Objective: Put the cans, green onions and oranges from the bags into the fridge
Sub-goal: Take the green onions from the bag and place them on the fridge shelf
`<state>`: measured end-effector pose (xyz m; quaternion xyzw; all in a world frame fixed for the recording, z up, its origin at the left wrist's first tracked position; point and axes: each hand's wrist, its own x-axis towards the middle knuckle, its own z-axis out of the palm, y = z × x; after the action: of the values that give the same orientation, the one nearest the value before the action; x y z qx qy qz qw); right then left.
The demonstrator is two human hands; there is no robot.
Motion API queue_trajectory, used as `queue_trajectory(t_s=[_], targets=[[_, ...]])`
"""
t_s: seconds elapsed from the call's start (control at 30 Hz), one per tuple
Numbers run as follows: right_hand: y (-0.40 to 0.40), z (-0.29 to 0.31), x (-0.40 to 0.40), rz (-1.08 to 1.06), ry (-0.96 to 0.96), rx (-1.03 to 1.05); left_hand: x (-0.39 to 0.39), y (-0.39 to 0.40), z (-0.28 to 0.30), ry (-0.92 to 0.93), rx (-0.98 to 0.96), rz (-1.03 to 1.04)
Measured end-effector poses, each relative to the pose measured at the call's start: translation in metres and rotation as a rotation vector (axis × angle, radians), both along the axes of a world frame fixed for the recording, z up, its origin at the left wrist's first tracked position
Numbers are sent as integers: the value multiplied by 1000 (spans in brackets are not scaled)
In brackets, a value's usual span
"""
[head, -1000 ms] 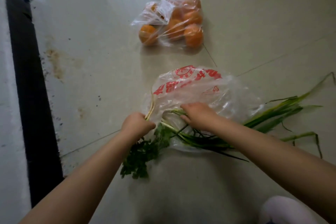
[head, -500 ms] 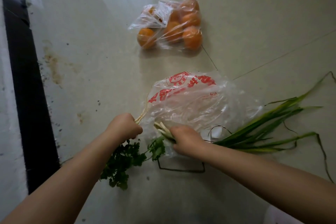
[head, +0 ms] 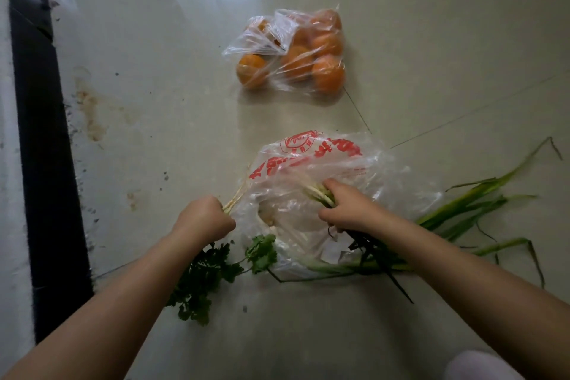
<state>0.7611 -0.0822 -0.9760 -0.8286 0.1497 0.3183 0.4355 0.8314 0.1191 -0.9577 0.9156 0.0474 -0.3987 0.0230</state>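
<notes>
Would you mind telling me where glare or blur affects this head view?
Head view: a window reflection glares on the glossy floor at top centre; the dark strip at the left edge is smeared; the oranges and both hands are fairly sharp; wide-angle bending shows toward the edges.

We look down at a glossy pale tile floor, stained and speckled near a black strip along its left edge. A clear bag of oranges lies farther off. Nearer us lie a crumpled bag with red print, green onions trailing right, and leafy cilantro to the left.
</notes>
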Motion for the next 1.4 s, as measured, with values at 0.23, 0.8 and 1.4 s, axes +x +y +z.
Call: queue_trajectory(t_s=[0.23, 0.8, 1.4], targets=[[-4, 3, -11, 391, 88, -278, -4, 0, 4, 12, -30, -2], [-62, 257, -30, -373, -143, 182, -14, -58, 228, 198, -642, 706], [-335, 793, -50, -644, -535, -298, 43, -385, 769, 192, -1354, 53]])
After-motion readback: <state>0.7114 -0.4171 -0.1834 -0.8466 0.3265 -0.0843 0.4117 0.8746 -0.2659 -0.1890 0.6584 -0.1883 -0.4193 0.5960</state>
